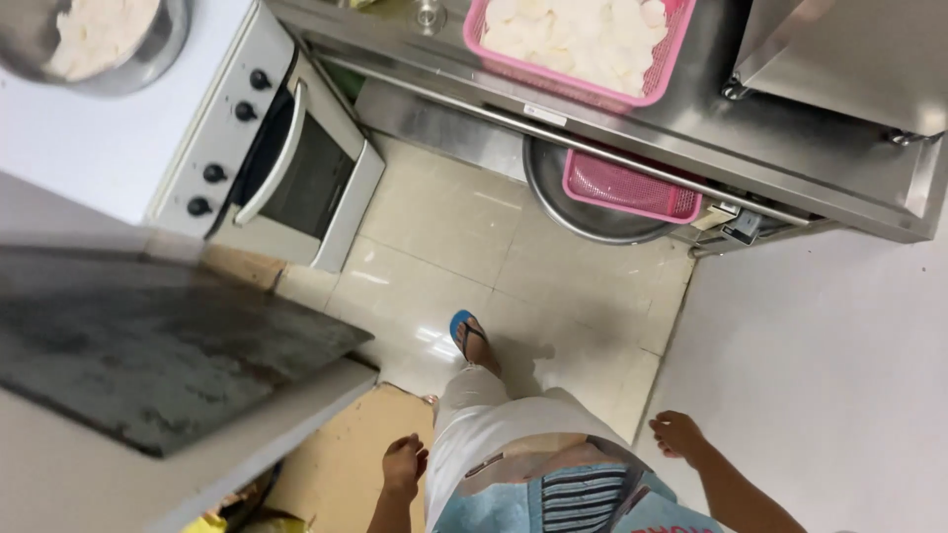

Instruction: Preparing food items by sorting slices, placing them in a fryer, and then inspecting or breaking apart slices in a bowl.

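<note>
Left hand (403, 464) and right hand (677, 432) hang loose, each grip holding nothing. Glossy floor (464, 237) under a sandalled foot (472, 336): slip risk, judged. Beyond, the pink basket (578, 44) sits near the counter (790, 148) edge; a knock could tip it.

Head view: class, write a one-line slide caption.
Empty left hand and right hand hang over the tiled floor near an oven.

The metal bowl (118, 49) of white pieces is cut by the top edge. The pink basket (578, 44) also. The dark tray (148, 345) is blurred. Both forearms leave at the bottom edge.
</note>
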